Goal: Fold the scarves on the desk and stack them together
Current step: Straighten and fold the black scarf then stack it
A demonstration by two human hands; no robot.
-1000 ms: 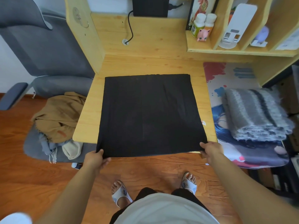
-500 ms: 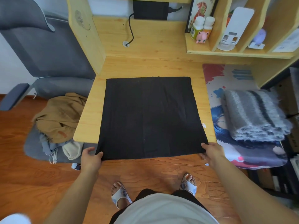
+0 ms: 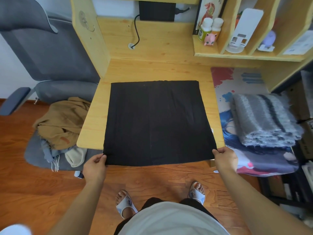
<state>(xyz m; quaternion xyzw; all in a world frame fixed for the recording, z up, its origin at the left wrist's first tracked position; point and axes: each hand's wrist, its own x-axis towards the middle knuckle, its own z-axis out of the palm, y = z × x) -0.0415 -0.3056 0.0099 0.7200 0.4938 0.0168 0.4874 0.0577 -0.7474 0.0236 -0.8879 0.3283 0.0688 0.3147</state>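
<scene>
Both hands held the near corners of a black scarf spread on the desk.

The black scarf (image 3: 155, 122) lay flat across the wooden desk (image 3: 94, 126), its near edge hanging past the desk's front toward 6 o'clock. The left hand (image 3: 94, 167) pinched the corner at about 7 o'clock, and the right hand (image 3: 225, 159) gripped the corner at about 5 o'clock. At 3 o'clock a folded grey striped scarf (image 3: 264, 119) sat on a printed mat (image 3: 237, 82). At 9 o'clock a tan scarf (image 3: 62, 122) lay heaped with other cloth on the grey chair (image 3: 44, 53).
</scene>
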